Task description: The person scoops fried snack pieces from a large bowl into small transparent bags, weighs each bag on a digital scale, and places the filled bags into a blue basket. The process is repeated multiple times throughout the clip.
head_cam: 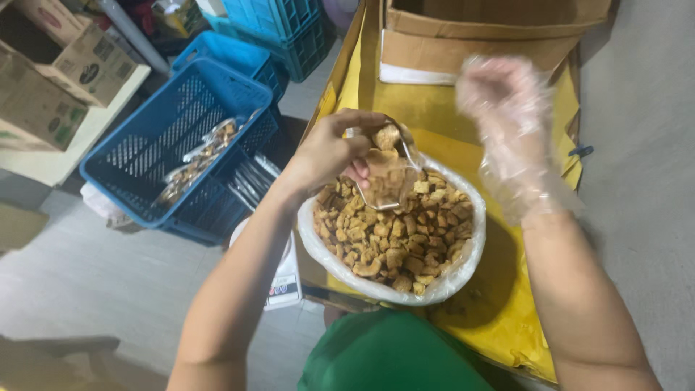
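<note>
Blue crate [156,137] of filled packets [199,156] stood left. Left hand [329,152] pinched small clear bag [384,177] over plastic-lined basin [318,246] of fried pieces [394,228]. Gloved right hand [499,94] loosely curled, blurred.

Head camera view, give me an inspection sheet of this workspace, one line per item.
Surface: yellow table top, partly covered.
Job's things: lined bowl heaped with brown fried pieces; small clear bag partly filled above it.
Clutter: open cardboard box at the table's far end.
Hands: left hand bare, pinching the bag; right hand in a clear plastic glove, raised, blurred.
Cables: nothing seen.
Surroundings: blue crate holding filled packets on the floor; white scale beside the table.
</note>
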